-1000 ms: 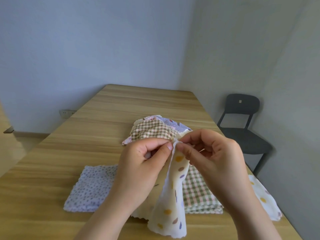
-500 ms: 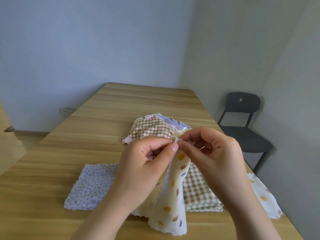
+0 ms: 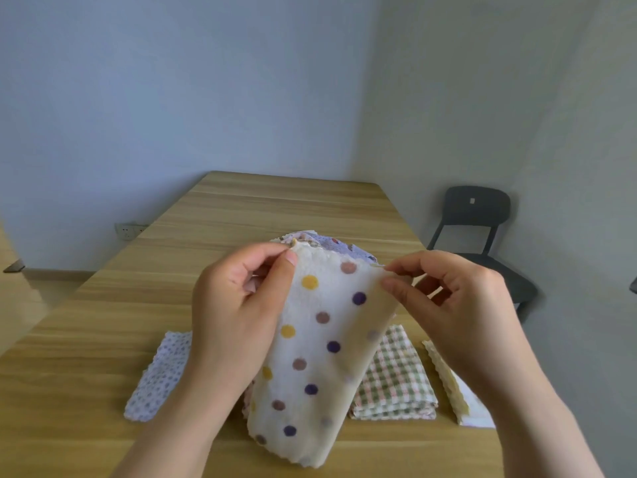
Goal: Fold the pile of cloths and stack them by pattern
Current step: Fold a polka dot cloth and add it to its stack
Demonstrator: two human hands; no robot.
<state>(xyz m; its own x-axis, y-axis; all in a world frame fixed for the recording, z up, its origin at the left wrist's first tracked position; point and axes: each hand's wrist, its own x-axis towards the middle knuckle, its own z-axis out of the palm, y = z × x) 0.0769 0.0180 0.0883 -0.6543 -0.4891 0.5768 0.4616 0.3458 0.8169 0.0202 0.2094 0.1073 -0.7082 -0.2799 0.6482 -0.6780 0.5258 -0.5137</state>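
Left hand (image 3: 241, 305) and right hand (image 3: 458, 312) pinch a polka-dot cloth (image 3: 320, 339) above the surface (image 3: 275, 208); folded lilac cloth (image 3: 162, 370) at 8 o'clock, checked stack (image 3: 396, 384) at 4; unfolded pile (image 3: 341, 244) waits at 12.

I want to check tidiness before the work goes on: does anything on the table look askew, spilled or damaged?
Nothing looks spilled or damaged. Only the cream cloth at the right lies slanted beside the squarely folded checked stack, close to the edge of the table; part of it is hidden.
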